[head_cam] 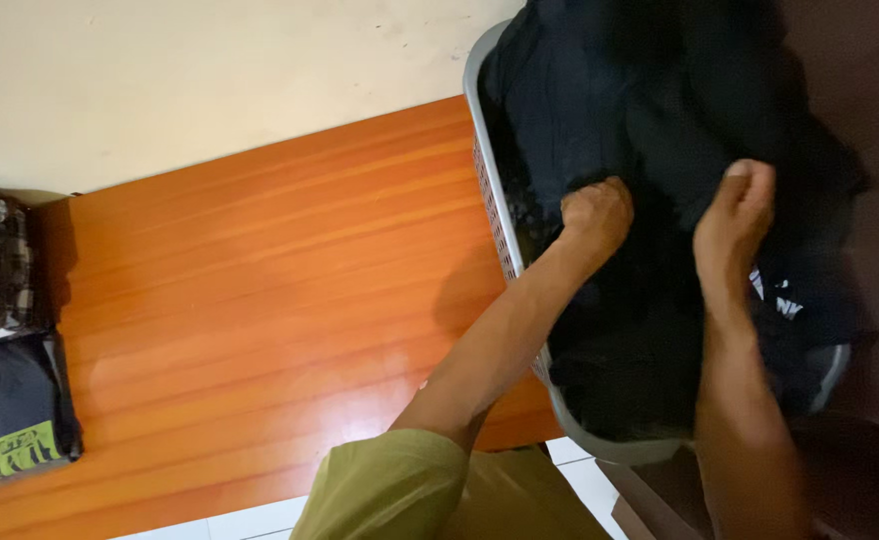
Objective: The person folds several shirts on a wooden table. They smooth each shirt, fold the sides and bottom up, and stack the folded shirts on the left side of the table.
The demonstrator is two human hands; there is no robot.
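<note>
Orange wooden table [260,260] | folded shirts [5,400] far left | both hands [597,212] [738,205] clenched on dark clothes [650,110] in grey basket [490,190]

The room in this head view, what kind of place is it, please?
Probably a home, in a spot where laundry is sorted. A grey laundry basket full of dark clothes sits at an orange wooden table, and folded shirts are stacked at its far end. Both hands grip the dark clothes.

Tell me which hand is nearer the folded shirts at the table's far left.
Left. The left hand grips dark clothing closer to the folded shirts; the right hand grips farther away.
</note>
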